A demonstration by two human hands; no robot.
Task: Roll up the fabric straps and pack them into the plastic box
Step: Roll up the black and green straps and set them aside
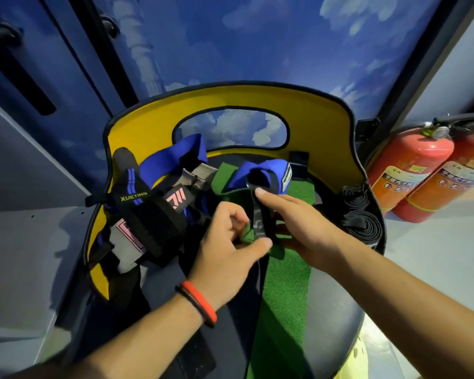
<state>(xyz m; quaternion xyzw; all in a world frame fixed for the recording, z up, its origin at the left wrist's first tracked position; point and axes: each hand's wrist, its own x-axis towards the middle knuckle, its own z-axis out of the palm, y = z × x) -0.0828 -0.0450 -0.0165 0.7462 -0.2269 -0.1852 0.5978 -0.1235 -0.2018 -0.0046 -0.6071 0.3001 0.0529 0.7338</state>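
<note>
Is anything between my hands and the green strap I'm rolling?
Nothing visible. The left hand pinches the green strap at its rolled end, and the right hand touches the black strip on it. The plastic box is not in view.

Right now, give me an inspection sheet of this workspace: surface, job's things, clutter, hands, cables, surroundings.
Surface: dark chair seat with a yellow backrest; the straps lie on it.
Job's things: green strap runs down the seat, its end part-rolled; blue straps; black wrist wrap; rolled black straps at the seat's right edge. Plastic box: nothing seen.
Clutter: nothing seen.
Hands: left hand pinches the green strap's rolled end; right hand lays a straight forefinger on a black strip; its other fingers are hidden.
Cables: nothing seen.
Surroundings: two red fire extinguishers on the right; cloud-painted blue wall behind; grey ledge on the left.
</note>
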